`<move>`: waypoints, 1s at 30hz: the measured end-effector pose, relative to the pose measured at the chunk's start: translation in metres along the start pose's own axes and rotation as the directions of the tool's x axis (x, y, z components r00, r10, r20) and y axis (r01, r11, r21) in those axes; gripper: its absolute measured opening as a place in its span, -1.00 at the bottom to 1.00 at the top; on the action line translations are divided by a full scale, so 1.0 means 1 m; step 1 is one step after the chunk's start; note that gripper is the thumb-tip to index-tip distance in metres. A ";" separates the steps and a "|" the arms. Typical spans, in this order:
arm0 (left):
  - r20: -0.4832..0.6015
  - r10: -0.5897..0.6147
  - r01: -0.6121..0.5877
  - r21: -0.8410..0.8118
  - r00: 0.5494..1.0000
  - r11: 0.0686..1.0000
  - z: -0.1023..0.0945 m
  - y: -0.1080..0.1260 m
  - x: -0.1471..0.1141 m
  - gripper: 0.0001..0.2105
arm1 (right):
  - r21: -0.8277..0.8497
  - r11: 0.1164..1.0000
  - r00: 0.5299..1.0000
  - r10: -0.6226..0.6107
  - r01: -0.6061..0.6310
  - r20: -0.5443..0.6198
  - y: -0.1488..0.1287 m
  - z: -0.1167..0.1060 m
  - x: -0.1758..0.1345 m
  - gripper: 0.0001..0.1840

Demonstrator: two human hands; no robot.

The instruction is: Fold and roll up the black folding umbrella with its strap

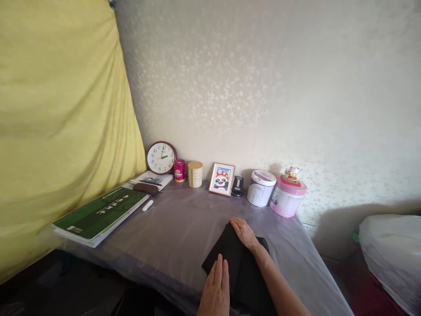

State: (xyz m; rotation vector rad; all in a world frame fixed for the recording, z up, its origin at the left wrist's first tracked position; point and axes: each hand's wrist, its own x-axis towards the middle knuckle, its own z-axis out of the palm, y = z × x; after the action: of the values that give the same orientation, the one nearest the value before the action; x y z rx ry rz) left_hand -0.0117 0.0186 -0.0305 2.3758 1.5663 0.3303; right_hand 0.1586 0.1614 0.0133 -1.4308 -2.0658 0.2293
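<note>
Black folded cloth (237, 281) lies on the near part of the grey-covered worktop (177, 228), beneath two bare hands. The left hand (215, 287) is outstretched, fingers straight and together, over its near left side, pinching nothing. The right hand (244, 235) lies flattened across the far edge, also without a visible grip; its thumb is hidden. Spread palms like these probably keep the soft layers flat and stop them sliding.

Beyond, a picture frame (222, 179) leans back, likely so that it can be seen from the front. Tubs stand to its right, the pink tub (287, 199) bearing a cat figurine (291, 174). Leftward are two tins, a wall clock (162, 158) propped upright, perhaps for easy reading, and a green book (101, 215) near the yellow curtain (66, 123).
</note>
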 end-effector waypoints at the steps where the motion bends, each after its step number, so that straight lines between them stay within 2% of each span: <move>1: 0.020 -0.020 0.020 -0.001 1.000 1.000 -0.001 0.001 0.000 -0.25 | -0.020 0.999 0.999 0.041 -0.041 0.009 0.002 -0.001 0.003 -0.61; 3: 0.056 -0.046 0.047 -0.005 0.997 0.999 -0.004 0.003 0.000 -0.22 | -0.076 0.992 0.995 0.100 -0.100 0.002 0.004 -0.006 0.005 -0.61; 5: 0.064 -0.053 0.054 -0.014 0.997 0.998 -0.008 0.005 0.000 -0.22 | -0.123 0.987 0.993 0.100 -0.106 -0.054 -0.001 -0.012 0.003 -0.63; 8: 0.078 -0.069 0.070 -0.015 0.995 0.997 -0.013 0.007 0.001 -0.24 | -0.092 0.996 0.992 -0.029 0.018 -0.123 -0.021 -0.018 -0.014 -0.63; 11: 0.100 -0.075 0.078 -0.022 0.992 0.997 -0.017 0.010 0.002 -0.26 | 0.019 0.985 0.985 -0.173 0.174 -0.006 -0.041 -0.013 -0.035 -0.63; 13: 0.096 -0.079 0.082 -0.029 0.992 0.996 -0.020 0.012 0.002 -0.25 | 0.012 0.978 0.978 -0.209 0.209 0.007 -0.044 -0.007 -0.042 -0.65; 15: 0.093 -0.086 0.090 -0.044 0.992 0.995 -0.025 0.014 0.001 -0.25 | -0.023 0.983 0.981 -0.183 0.182 -0.057 -0.037 -0.003 -0.041 -0.66; 17: 0.110 -0.090 0.099 -0.076 0.990 0.992 -0.032 0.017 -0.002 -0.23 | -0.044 0.996 0.982 -0.090 0.084 -0.164 -0.022 -0.006 -0.038 -0.66; 19: 0.141 -0.084 0.101 -0.112 0.986 0.989 -0.040 0.019 -0.004 -0.18 | -0.034 0.996 0.962 0.072 -0.084 -0.263 -0.003 -0.015 -0.039 -0.64; 22: 0.160 -0.059 0.083 -0.147 0.985 0.986 -0.050 0.020 -0.009 -0.11 | 0.057 0.930 0.887 0.364 -0.363 -0.286 0.024 -0.036 -0.057 -0.60; 24: 0.150 -0.053 0.076 -0.156 0.987 0.985 -0.053 0.020 -0.011 -0.08 | 0.053 0.882 0.834 0.460 -0.468 -0.304 0.033 -0.049 -0.077 -0.60; 26: 0.149 -0.050 0.073 -0.148 0.988 0.986 -0.055 0.020 -0.014 -0.07 | 0.091 0.854 0.810 0.516 -0.513 -0.278 0.035 -0.059 -0.096 -0.62; 30: 0.159 -0.045 0.065 -0.126 0.986 0.990 -0.059 0.022 -0.020 -0.11 | 0.316 0.714 0.741 0.670 -0.625 -0.047 0.015 -0.065 -0.119 -0.56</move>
State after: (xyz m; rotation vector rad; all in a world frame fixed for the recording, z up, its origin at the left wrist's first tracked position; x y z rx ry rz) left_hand -0.0207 -0.0019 0.0319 2.1979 1.4888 0.2221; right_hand 0.2349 0.0482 0.0135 -1.8715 -1.2549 0.6454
